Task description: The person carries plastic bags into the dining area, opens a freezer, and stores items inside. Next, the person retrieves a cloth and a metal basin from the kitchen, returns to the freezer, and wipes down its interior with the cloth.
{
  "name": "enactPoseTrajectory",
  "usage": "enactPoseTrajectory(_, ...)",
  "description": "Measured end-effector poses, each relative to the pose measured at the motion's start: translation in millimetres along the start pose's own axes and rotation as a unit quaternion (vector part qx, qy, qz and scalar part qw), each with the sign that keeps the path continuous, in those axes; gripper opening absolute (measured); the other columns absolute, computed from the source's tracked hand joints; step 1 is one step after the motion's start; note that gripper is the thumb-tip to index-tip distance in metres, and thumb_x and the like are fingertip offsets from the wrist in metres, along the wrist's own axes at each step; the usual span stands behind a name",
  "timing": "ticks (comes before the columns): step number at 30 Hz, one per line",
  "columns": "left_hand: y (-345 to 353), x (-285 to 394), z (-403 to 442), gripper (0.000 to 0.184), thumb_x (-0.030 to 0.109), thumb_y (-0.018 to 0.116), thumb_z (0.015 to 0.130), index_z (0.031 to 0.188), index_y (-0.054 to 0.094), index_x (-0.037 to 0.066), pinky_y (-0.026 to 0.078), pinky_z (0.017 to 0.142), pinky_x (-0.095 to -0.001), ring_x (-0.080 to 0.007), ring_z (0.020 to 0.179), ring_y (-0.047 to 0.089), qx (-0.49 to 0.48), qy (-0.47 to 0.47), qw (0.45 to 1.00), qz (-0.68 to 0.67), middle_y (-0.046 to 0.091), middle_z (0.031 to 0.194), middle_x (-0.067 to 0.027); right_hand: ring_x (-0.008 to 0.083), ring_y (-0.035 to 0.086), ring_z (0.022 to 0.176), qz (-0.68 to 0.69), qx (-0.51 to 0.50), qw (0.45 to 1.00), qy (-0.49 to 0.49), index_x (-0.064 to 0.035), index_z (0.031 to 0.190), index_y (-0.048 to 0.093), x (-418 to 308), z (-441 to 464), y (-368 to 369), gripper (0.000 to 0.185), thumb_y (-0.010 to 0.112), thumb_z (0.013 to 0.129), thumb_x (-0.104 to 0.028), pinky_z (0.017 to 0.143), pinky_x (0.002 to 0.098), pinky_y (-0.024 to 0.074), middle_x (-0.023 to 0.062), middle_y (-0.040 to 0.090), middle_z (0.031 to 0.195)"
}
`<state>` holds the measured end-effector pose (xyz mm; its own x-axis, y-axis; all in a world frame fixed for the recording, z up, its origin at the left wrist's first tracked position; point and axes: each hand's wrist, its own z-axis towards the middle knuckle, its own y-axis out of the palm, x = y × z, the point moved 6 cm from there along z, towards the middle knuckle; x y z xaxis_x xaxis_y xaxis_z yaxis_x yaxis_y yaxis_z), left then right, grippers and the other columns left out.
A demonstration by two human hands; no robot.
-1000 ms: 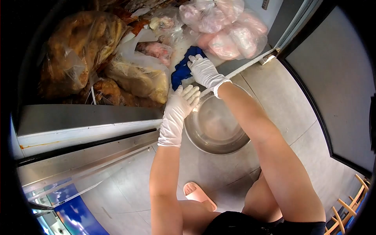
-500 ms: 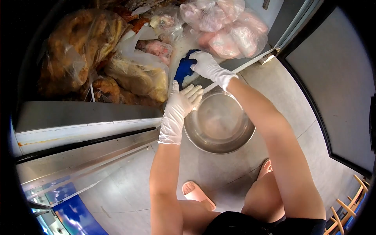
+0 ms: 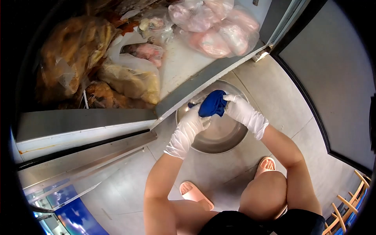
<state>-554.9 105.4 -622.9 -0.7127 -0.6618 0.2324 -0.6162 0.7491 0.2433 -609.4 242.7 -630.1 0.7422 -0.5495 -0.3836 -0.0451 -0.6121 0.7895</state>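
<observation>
A blue cloth (image 3: 212, 104), bunched up, is held between my two white-gloved hands over a round metal basin (image 3: 221, 145) on the floor. My left hand (image 3: 192, 124) grips its left end, with a bit of cloth poking out past the fingers. On the other side my right hand (image 3: 237, 108) is closed on the cloth's right edge. The basin seems to hold some cloudy water.
Ahead is an open cabinet with a grey sill (image 3: 207, 76). Inside lie bags of pink meat (image 3: 219, 33) and bags of brownish food (image 3: 72, 55). Open doors stand left and right (image 3: 333, 74). My slippered feet (image 3: 196, 194) are near the basin.
Both hands have left the cabinet floor and come back over the basin, bringing the blue cloth. The left hand, with fingers spread before, now grips the cloth too.
</observation>
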Motion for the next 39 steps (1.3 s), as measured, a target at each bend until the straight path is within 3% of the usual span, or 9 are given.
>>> enactPoseTrajectory(2,-0.6,-13.9,3.3,0.054,0.048,0.056,0.082,0.123,0.037,0.017,0.034,0.091,-0.0527,-0.0278,0.108,0.047,0.053,0.005,0.998,0.03,0.05,0.115,-0.0097,0.0173,0.056,0.087,-0.099,0.045,0.994,0.008,-0.0007,0.1,0.058,7.2,5.9,-18.7,0.021,0.054,0.081,-0.011,0.082,0.0316,0.0437,0.0071,0.06,0.096)
enactPoseTrajectory(5,-6.2,-38.4,19.0,0.072,0.048,0.066,0.074,0.128,0.03,0.017,0.035,0.091,-0.0551,-0.0267,0.113,0.044,-0.108,-0.069,0.99,0.064,0.046,0.122,-0.0067,0.0199,0.055,0.093,-0.078,0.091,0.989,0.084,-0.0019,0.105,0.051,33.4,-8.3,-23.0,0.023,0.05,0.085,-0.012,0.087,0.0342,0.0439,0.0087,0.057,0.102)
enactPoseTrajectory(8,4.9,-45.8,9.4,0.062,0.034,0.073,0.073,0.122,0.041,0.014,0.04,0.087,-0.0497,-0.0245,0.109,0.047,-0.196,-0.003,0.957,0.213,0.049,0.12,-0.0059,0.026,0.053,0.103,-0.041,-0.004,0.999,0.035,-0.0024,0.113,0.047,47.7,7.2,-32.3,0.031,0.048,0.086,-0.019,0.092,0.0387,0.0421,0.0144,0.054,0.111)
enactPoseTrajectory(15,21.1,-47.5,-15.9,0.047,0.014,0.069,0.071,0.112,0.048,0.007,0.046,0.08,-0.0381,-0.0244,0.087,0.057,-0.244,-0.11,0.955,0.127,0.056,0.099,-0.0113,0.0248,0.047,0.112,0.104,-0.137,0.978,0.121,-0.003,0.13,0.037,30.8,-14.1,7.5,0.05,0.05,0.088,-0.026,0.094,0.0379,0.0408,0.0167,0.045,0.127)
enactPoseTrajectory(21,20.2,-58.1,-4.8,0.032,0.017,0.067,0.076,0.102,0.052,0.007,0.038,0.051,-0.0198,-0.0117,0.061,0.049,-0.296,-0.076,0.936,0.176,0.056,0.079,-0.0056,0.0153,0.056,0.081,-0.169,-0.114,0.978,0.052,-0.0033,0.124,0.047,21.3,-3.4,23.1,0.037,0.051,0.09,-0.019,0.071,0.0281,0.0493,0.0086,0.06,0.092)
enactPoseTrajectory(26,15.4,-55.8,5.9,0.018,0.019,0.07,0.072,0.077,0.057,0.006,0.017,0.038,-0.0194,-0.004,0.042,0.031,-0.216,-0.043,0.932,0.289,0.046,0.058,0.0036,0.0088,0.043,0.058,-0.149,0.017,0.988,0.027,-0.0026,0.114,0.056,22.5,6.2,22.0,0.026,0.048,0.091,-0.013,0.054,0.0243,0.0423,-0.0008,0.046,0.065)
enactPoseTrajectory(29,7.1,-52.7,18.0,0.024,0.021,0.073,0.065,0.077,0.058,0.006,0.031,0.041,-0.0218,-0.0069,0.047,0.045,-0.105,0.005,0.906,0.41,0.053,0.063,0.0001,0.0087,0.04,0.054,-0.153,0.058,0.986,0.025,-0.0009,0.11,0.057,32.8,16.1,6.9,0.025,0.046,0.092,-0.015,0.05,0.0245,0.0394,-0.0021,0.044,0.061)
enactPoseTrajectory(35,7.0,-50.5,37.6,0.038,0.037,0.067,0.068,0.084,0.064,0.002,0.049,0.065,-0.0346,-0.0261,0.073,0.064,0.121,0.26,0.678,0.676,0.065,0.076,-0.0144,0.0101,0.036,0.042,-0.18,0.205,0.962,0.012,0.001,0.082,0.057,43.4,21.1,-22.0,0.027,0.047,0.092,-0.021,0.041,0.0251,0.0315,-0.0006,0.04,0.053)
enactPoseTrajectory(39,20.5,-54.6,30.7,0.031,0.04,0.057,0.075,0.079,0.067,0.01,0.049,0.065,-0.0376,-0.0301,0.076,0.064,0.16,0.282,0.585,0.743,0.065,0.075,-0.0147,0.0116,0.035,0.038,-0.168,0.281,0.945,-0.003,-0.0029,0.068,0.05,48.9,25.3,-40.5,0.032,0.048,0.092,-0.024,0.038,0.0265,0.0304,0.0006,0.04,0.051)
